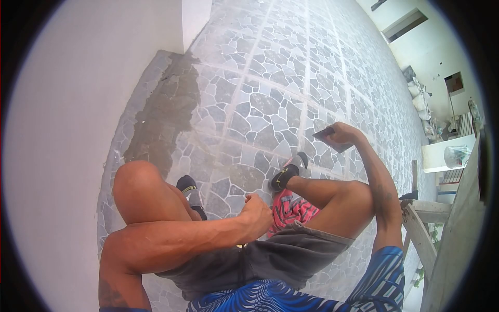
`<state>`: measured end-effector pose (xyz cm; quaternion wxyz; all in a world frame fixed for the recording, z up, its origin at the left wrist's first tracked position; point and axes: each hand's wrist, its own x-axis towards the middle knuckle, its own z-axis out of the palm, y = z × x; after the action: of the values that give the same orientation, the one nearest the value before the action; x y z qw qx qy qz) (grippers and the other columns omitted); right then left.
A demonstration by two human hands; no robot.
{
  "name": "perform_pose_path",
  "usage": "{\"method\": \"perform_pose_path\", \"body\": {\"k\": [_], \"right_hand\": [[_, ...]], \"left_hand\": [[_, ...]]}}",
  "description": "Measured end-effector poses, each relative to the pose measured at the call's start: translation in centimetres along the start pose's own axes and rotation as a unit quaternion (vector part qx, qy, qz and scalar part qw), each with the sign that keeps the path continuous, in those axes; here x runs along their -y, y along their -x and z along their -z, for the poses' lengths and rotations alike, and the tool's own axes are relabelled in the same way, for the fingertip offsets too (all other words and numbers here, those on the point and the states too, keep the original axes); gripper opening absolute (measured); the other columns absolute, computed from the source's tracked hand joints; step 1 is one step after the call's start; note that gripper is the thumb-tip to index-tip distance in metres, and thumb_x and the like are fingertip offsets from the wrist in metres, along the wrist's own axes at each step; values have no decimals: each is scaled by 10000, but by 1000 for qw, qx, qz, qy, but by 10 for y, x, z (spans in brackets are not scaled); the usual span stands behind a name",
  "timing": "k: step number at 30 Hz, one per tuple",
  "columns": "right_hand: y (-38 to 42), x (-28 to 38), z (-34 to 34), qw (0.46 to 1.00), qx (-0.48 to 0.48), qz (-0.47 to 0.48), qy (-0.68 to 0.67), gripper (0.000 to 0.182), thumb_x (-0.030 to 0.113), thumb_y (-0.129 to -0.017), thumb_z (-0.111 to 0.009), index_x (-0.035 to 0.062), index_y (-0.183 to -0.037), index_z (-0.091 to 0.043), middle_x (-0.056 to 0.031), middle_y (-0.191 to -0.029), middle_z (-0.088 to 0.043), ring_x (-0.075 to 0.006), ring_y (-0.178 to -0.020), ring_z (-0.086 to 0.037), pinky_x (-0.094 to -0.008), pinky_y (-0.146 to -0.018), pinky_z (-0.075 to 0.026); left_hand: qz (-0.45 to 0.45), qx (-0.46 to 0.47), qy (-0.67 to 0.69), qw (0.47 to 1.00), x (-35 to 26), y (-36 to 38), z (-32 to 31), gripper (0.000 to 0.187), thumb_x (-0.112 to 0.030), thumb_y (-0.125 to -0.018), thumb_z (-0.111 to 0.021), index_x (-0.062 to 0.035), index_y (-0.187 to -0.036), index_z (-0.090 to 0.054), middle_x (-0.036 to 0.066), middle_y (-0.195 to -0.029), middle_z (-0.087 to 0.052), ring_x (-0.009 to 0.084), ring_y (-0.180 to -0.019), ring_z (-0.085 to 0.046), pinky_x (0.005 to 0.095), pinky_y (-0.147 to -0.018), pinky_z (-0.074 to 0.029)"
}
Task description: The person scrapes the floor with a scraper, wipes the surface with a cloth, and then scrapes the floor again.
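I am squatting on a stone-pattern tiled floor. My right hand is raised over the floor beyond my right knee and grips a small flat trowel, its dark blade pointing left. My left hand is closed in a fist between my knees, just above my grey shorts, and I see nothing in it. A grey patch of cement runs along the foot of the white wall, to the left of my left knee and well away from both hands.
My black shoes stand on the tiles in front of me. Wooden planks lean at the right beside my right arm. Further right are a white ledge with a plastic bag and stacked sacks by the far wall.
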<state>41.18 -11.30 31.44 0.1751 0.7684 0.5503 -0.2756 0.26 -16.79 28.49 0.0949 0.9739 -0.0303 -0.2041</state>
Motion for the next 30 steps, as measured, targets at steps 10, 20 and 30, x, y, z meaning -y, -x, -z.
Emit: {"method": "perform_pose_path", "body": {"k": [10, 20, 30], "right_hand": [[14, 21, 8, 1000, 8, -17, -11, 390, 324, -887, -625, 96, -1188, -723, -196, -1037, -732, -332, -955, -703, -423, -820, -524], [3, 6, 2, 1000, 1, 9, 20, 390, 312, -880, -613, 92, -1184, -721, -202, -1055, -730, -351, -975, -705, -435, -830, -529], [6, 9, 4, 1000, 4, 1, 6, 383, 300, -878, -615, 110, -1193, -720, -193, -1053, -731, -333, -966, -704, -426, -822, -526]], "left_hand": [[5, -3, 2, 1000, 0, -2, -2, 251, -185, -925, -580, -45, -1060, -739, 156, -991, -727, 314, -931, -701, 503, -802, -508], [3, -11, 2, 1000, 1, 1, 0, 259, -183, -920, -573, -26, -1049, -734, 174, -969, -720, 328, -909, -694, 508, -804, -507], [8, -10, 3, 1000, 1, 0, -1, 259, -183, -919, -576, -25, -1048, -735, 176, -976, -721, 328, -914, -694, 509, -805, -505]]}}
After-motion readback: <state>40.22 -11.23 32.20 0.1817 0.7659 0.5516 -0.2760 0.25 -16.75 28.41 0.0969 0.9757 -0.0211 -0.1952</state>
